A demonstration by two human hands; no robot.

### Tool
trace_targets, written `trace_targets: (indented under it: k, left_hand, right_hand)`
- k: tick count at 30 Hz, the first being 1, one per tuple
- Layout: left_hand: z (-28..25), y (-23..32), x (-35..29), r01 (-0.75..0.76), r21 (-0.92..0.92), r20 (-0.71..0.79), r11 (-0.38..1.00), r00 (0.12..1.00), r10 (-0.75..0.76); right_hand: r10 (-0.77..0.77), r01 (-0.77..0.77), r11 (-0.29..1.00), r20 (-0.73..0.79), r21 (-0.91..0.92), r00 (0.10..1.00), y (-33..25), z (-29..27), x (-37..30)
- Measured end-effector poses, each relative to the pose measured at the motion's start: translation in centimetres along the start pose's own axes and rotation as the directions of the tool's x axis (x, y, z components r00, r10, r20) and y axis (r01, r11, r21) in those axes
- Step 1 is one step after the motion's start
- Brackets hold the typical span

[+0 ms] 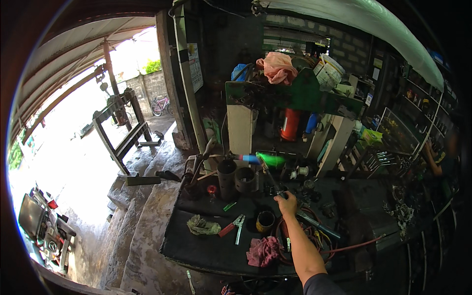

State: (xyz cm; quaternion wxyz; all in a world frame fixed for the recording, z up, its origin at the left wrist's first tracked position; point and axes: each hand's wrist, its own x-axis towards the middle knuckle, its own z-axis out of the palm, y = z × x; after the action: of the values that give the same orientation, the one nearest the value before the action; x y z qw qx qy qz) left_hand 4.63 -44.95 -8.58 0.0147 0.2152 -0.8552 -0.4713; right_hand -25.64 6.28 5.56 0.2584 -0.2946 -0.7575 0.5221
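My right hand (287, 204), on a bare forearm, reaches over the dark workbench (196, 250), its fingers closed round the black grip of a slim dark tool with a long thin rod (271, 178). The rod slants up and left. Bright green (270, 160) shows by its far end, beside a blue-and-pink band; I cannot make out what these are. Two dark metal cylinders (226, 173) stand left of the rod. Below my hand are an open can (265, 221), a pink rag (263, 251) and coiled hoses (283, 246). My left hand is out of view.
Red-handled locking pliers (233, 228) and a pale crumpled cloth (203, 225) lie on the bench's left part. Behind it stands a green-topped stand (295, 93) with a red cylinder (290, 124) beneath. Another person's arm (433, 160) shows at the right. A vehicle (45, 228) is outside, left.
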Motion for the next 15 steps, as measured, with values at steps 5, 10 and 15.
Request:
trace_targets:
  k: [5,10,15]
  left_hand:
    - [0.1,-0.7,0.1,0.005,-0.024,-0.026,1.000,1.000,-0.005]
    - [-0.4,-0.6,-0.1,0.021,-0.020,-0.005,1.000,1.000,-0.021]
    - [-0.7,0.3,-0.3,-0.020,0.028,0.006,0.999,1.000,0.020]
  right_hand:
    - [0.089,-0.110,0.983,0.137,0.150,0.986,1.5,0.8,0.9]
    - [0.130,-0.199,0.938,0.246,0.283,0.960,0.2,0.3,0.3]
    - [0.140,-0.228,0.935,0.308,0.270,0.941,-1.1,-0.8,0.0]
